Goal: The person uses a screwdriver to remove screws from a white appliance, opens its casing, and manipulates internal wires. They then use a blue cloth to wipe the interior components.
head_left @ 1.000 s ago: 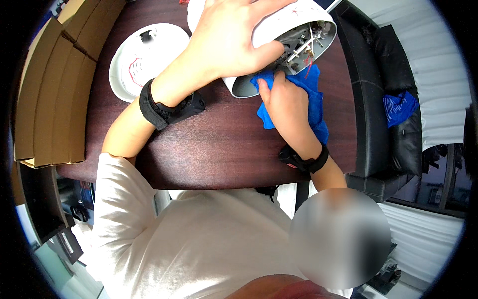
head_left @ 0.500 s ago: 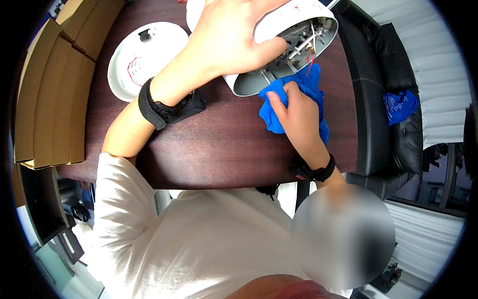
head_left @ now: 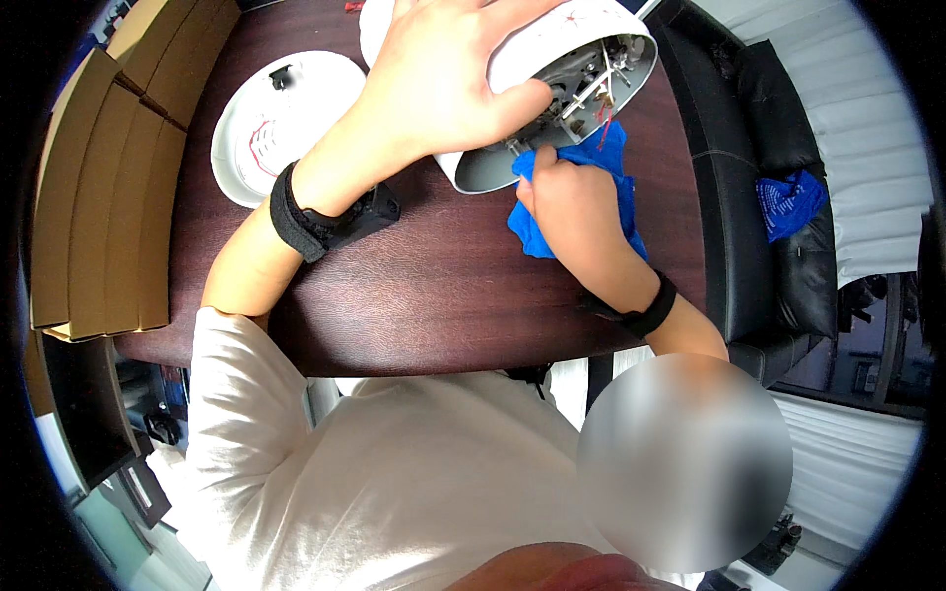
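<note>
My left hand (head_left: 443,84) lies spread over a white round appliance body (head_left: 552,59) tipped on its side, gripping it, so its open underside with metal parts and wires faces me. My right hand (head_left: 576,202) is closed on a blue cloth (head_left: 611,163) and presses it against the lower rim of that underside. Both wrists wear black straps. The hands rest over a dark wooden table (head_left: 414,295).
A white round lid (head_left: 276,123) with a red mark lies on the table at the left. Several flat cardboard boxes (head_left: 103,187) are stacked along the left edge. A black sofa (head_left: 769,197) with another blue cloth (head_left: 788,202) stands to the right.
My right hand with the blue cloth has shifted slightly along the rim of the appliance's underside. My left hand stays on the white body.
</note>
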`<act>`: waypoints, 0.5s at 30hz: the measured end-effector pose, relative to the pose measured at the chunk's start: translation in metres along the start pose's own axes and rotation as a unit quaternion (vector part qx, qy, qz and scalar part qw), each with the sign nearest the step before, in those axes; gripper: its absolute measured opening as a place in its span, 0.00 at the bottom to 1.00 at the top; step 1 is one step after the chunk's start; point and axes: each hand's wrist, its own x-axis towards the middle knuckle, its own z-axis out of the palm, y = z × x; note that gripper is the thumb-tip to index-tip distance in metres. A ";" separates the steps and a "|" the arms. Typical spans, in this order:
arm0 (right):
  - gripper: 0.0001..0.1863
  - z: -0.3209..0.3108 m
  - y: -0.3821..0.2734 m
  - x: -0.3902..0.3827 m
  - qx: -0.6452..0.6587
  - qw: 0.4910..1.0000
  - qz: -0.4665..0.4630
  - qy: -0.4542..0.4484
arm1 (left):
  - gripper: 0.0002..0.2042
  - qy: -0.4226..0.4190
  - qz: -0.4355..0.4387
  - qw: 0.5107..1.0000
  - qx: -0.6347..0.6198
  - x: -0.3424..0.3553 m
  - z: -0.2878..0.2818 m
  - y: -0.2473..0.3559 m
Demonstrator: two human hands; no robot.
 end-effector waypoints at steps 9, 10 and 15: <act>0.14 -0.041 0.054 -0.028 0.265 0.958 0.091 -0.069 | 0.34 -0.014 0.007 1.000 -0.013 0.002 -0.007 0.002; 0.15 -0.039 0.069 -0.035 0.314 0.936 0.153 -0.047 | 0.34 -0.016 0.012 1.000 -0.012 0.004 -0.006 -0.003; 0.10 -0.046 0.108 -0.044 0.642 0.675 0.330 0.153 | 0.33 -0.012 0.017 1.000 -0.019 0.009 -0.010 -0.007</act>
